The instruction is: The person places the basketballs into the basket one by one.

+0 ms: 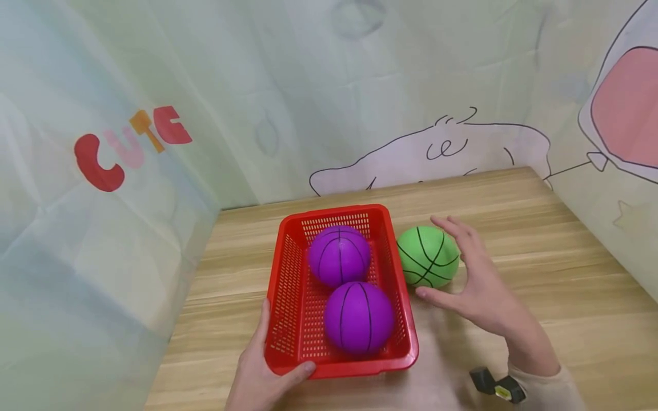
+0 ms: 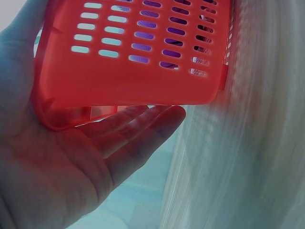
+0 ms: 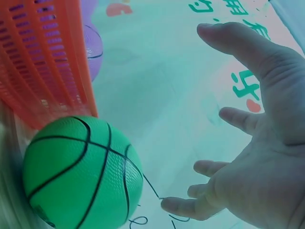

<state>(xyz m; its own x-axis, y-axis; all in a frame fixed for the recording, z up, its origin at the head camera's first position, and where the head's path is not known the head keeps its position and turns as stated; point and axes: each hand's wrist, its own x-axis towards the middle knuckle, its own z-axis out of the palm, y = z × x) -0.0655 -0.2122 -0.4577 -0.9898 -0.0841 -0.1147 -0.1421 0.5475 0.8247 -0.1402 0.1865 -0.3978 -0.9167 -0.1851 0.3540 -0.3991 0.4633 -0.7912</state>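
Observation:
A red plastic basket (image 1: pixel 360 371) with slotted sides stands on the table and holds two purple balls (image 1: pixel 339 256) with black basketball lines. My left hand (image 1: pixel 264 365) grips its near left corner, thumb over the front rim and fingers along the outer left side. In the left wrist view, those fingers (image 2: pixel 143 136) stretch along the basket wall (image 2: pixel 133 81). Against the basket's right side sits a green ball (image 1: pixel 428 257), lined like a basketball. Around its right side my right hand (image 1: pixel 480 285) spreads its fingers and thumb; the right wrist view shows a gap between hand and ball.
The wood-grain table (image 1: pixel 555 274) reaches back to a printed cloth (image 1: pixel 288 85) that hangs behind and at both sides. A black device (image 1: pixel 497 386) is at the right wrist, near the sleeve cuff (image 1: pixel 547 388).

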